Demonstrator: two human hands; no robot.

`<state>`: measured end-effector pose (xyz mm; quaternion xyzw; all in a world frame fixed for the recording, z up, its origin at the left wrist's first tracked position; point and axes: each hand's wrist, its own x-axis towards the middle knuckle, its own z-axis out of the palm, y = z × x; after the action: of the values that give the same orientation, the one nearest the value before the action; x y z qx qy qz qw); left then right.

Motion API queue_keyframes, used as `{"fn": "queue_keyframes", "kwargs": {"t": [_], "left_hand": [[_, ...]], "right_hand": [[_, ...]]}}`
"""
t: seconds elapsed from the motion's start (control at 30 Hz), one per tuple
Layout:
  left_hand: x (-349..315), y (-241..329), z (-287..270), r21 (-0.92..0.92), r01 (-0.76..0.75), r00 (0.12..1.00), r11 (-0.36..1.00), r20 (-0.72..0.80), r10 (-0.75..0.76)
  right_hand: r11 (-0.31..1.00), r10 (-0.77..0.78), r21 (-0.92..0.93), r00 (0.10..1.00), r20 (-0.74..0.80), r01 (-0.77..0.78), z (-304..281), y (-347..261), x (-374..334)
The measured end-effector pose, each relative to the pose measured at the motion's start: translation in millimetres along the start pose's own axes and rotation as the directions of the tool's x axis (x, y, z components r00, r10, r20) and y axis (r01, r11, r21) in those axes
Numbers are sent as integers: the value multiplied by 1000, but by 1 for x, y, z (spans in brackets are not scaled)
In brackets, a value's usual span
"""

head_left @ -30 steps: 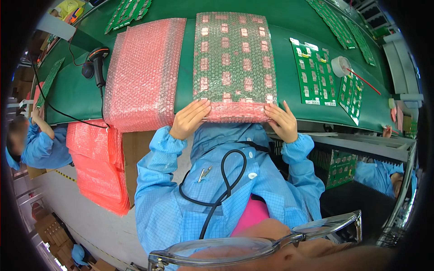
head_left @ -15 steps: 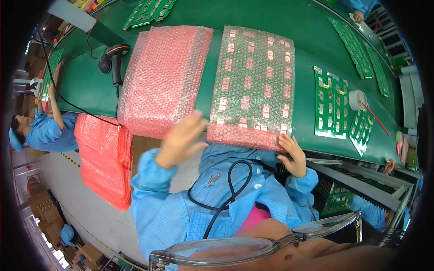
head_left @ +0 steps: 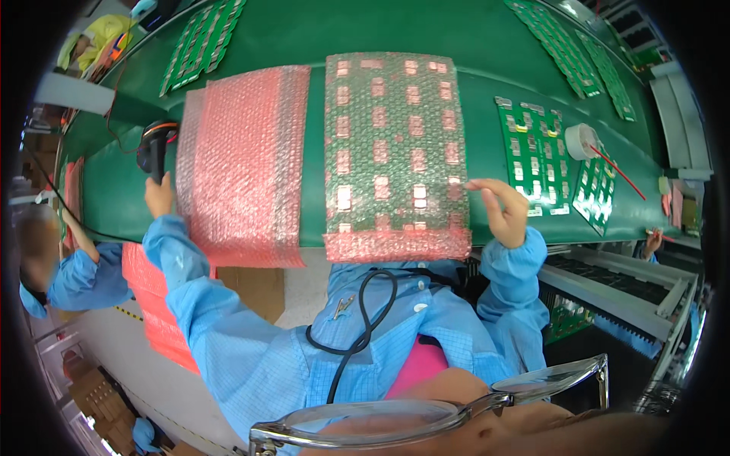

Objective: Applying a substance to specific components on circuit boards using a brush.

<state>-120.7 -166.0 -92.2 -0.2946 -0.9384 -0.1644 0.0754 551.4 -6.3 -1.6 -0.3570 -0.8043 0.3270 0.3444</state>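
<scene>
My left hand (head_left: 159, 196) is closed on the lower end of the handle of a black and orange barcode scanner (head_left: 156, 148), at the left of the bench. Straight in front of me lies a green circuit board panel in a pink-tinted bubble wrap bag (head_left: 397, 152), its bag end folded over at the near edge. My right hand (head_left: 508, 215) hovers just off the bag's right side, holding nothing, with the index finger stretched out and the others loosely bent. Between the scanner and the bagged panel lies a stack of pink bubble wrap bags (head_left: 247, 159).
Bare circuit panels (head_left: 534, 159) lie to the right, beside a white tub (head_left: 582, 141) with a red stick. More panels (head_left: 204, 44) lie at the far side. Pink bags (head_left: 156, 304) hang off the near edge at left. A co-worker (head_left: 84, 277) is at far left.
My left hand has moved left from beside the bagged panel to the scanner. My right hand has let go of the bag's near right corner and lifted to the right.
</scene>
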Motion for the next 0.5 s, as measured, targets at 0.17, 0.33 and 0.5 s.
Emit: {"fn": "queue_keyframes", "kwargs": {"t": [0.17, 0.33, 0.5], "left_hand": [[-2, 41, -84, -7, -211, 951, 978, -232, 203], [-3, 177, -165, -209, -390, 919, 897, -147, 365], [-12, 350, -159, -597, -366, 795, 714, 198, 573]], "right_hand": [[999, -16, 52, 999, 43, 14, 18, 7, 19], [988, -151, -7, 969, 197, 155, 43, 18, 43], [935, -353, 86, 925, 141, 344, 80, 36, 61]]}}
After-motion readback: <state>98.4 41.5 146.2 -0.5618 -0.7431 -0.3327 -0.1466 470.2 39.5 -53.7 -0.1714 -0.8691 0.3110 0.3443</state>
